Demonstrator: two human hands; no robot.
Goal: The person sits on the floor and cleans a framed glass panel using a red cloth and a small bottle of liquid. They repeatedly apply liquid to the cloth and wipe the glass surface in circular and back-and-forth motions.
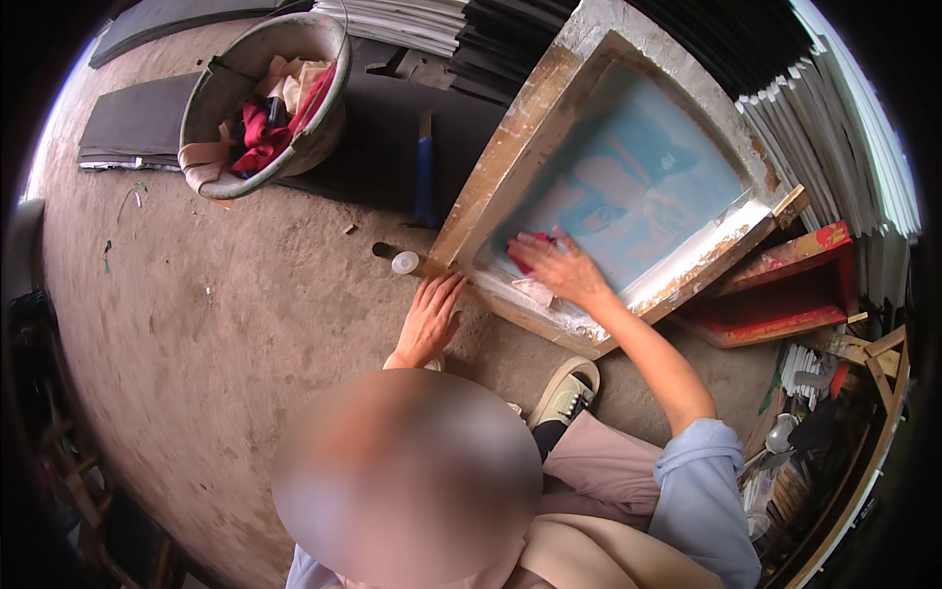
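A screen-printing frame [491,169] with thick wooden sides lies tilted on the floor in front of me. Its mesh [643,221] shows pale shapes on blue. My right hand [569,271] presses a crumpled red rag [523,250] onto the mesh near its lower left, fingers over the cloth. A whitish rag [535,290] lies under the wrist side of that hand. At the frame's near left corner is my left hand [430,318], its fingers stretched out and touching the wood or just beside it; it holds nothing. A small bottle with a white cap [404,263] is close to those fingertips.
A bucket [329,147] of red and pale rags stands at the upper left. Beside it, a blue-handled tool [425,172] rests on black sheets. Stacked dark boards [687,44] and pale sheets [814,137] border the frame. A red-stained frame [775,290] lies at right.
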